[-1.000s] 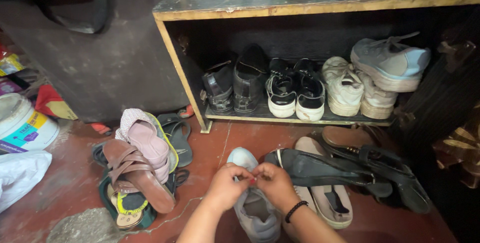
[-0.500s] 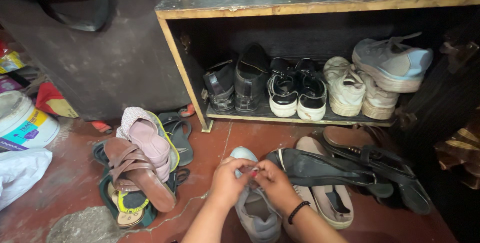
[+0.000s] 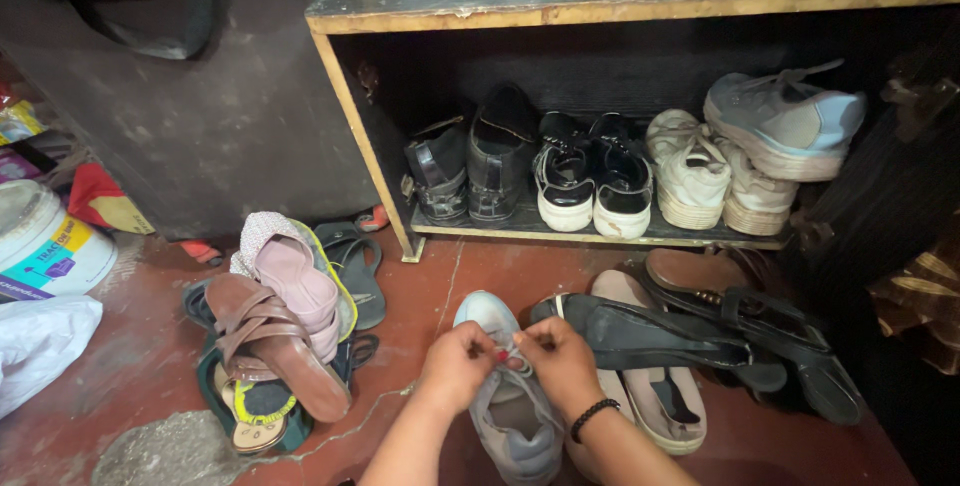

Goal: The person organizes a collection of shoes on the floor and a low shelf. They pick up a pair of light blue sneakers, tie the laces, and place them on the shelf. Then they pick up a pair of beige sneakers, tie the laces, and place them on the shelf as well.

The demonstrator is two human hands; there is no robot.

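Shoe: I see a grey sneaker [image 3: 512, 416], pale toe, on the red floor [image 3: 130, 366].
Left hand [image 3: 458, 366]: pinched on its laces.
Right hand [image 3: 562, 361]: pinched likewise.

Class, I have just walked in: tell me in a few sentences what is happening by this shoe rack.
A person crouches on the red floor. Both the left hand and the right hand pinch the laces of a grey sneaker lying in front of the wooden shoe rack. Sandals are piled to the left, dark slingback shoes lie to the right, and pairs line the shelf.
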